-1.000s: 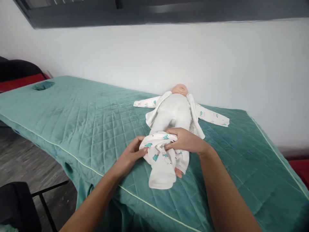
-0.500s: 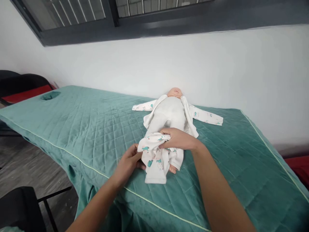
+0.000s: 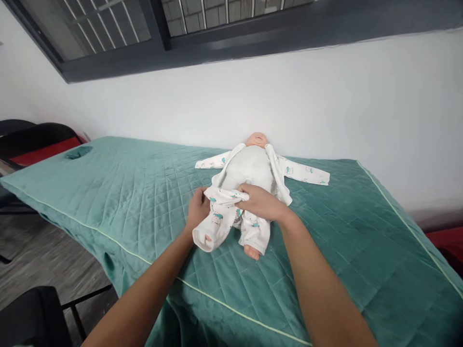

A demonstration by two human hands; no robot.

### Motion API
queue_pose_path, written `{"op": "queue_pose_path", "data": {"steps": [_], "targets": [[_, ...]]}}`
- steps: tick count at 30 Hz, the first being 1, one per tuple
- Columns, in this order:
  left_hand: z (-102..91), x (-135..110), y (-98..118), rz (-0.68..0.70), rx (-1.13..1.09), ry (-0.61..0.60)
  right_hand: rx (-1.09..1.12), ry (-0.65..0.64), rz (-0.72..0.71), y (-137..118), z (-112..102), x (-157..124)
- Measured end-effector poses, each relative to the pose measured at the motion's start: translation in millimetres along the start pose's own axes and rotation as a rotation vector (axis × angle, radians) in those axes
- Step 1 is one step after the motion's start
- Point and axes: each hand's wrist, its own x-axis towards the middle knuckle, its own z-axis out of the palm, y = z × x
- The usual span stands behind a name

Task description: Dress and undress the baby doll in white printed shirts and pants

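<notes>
A baby doll [image 3: 253, 166] lies on its back on a teal quilted table [image 3: 126, 188], head toward the wall. An open white jacket with teal prints [image 3: 307, 173] is spread under it, sleeves out to both sides. White printed trousers [image 3: 220, 219] cover the doll's legs; one bare foot [image 3: 251, 252] sticks out of the right-hand leg. My left hand [image 3: 197, 209] grips the trousers at the doll's left hip. At the waistband over the belly, my right hand [image 3: 258, 202] is closed on the cloth.
A white wall runs behind the table, with a dark window frame [image 3: 217, 38] above. Dark chairs with a red seat [image 3: 39, 144] stand at the far left. A black chair [image 3: 32, 318] stands at the lower left beside the table's edge.
Both hands have drawn the trousers up the doll's legs toward its waist. The left trouser leg has swung outward, and the foot shows further out of the other leg.
</notes>
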Motion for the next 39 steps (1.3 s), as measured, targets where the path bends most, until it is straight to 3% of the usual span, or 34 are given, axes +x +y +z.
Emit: {"op": "queue_pose_path", "data": {"steps": [3, 7, 14, 18, 22, 28, 33, 35, 39], "targets": [[6.9, 3.6, 1.8, 0.112, 0.106, 0.074, -0.020, 0.087, 0.050, 2.0, 2.3, 1.9], [13.0, 9.6, -0.6, 0.151, 0.204, 0.149, -0.049, 0.151, 0.116, -0.7, 4.2, 3.3], [18.3, 22.4, 2.4, 0.205, 0.549, 0.094, -0.145, 0.232, 0.268, -3.8, 9.8, 7.8], [20.8, 34.0, -0.6, 0.331, 0.571, 0.079, -0.181, 0.264, 0.289, -2.0, 12.9, 9.8], [23.7, 45.7, -2.3, 0.366, 0.576, 0.077, -0.177, 0.270, 0.321, -2.0, 13.0, 10.2], [22.2, 44.5, 0.2, 0.372, 0.485, 0.024, -0.019, 0.263, 0.263, -1.2, 8.6, 5.9], [14.6, 38.6, 2.1, 0.359, 0.233, 0.042, 0.246, 0.136, 0.080, 3.4, -6.1, -5.9], [11.0, 40.0, -0.8, 0.348, 0.142, 0.075, 0.356, 0.124, 0.045, 6.1, -12.5, -10.3], [5.2, 49.8, -13.0, 0.290, -0.085, 0.238, 0.565, 0.200, 0.119, 13.0, -17.7, -13.4]]}}
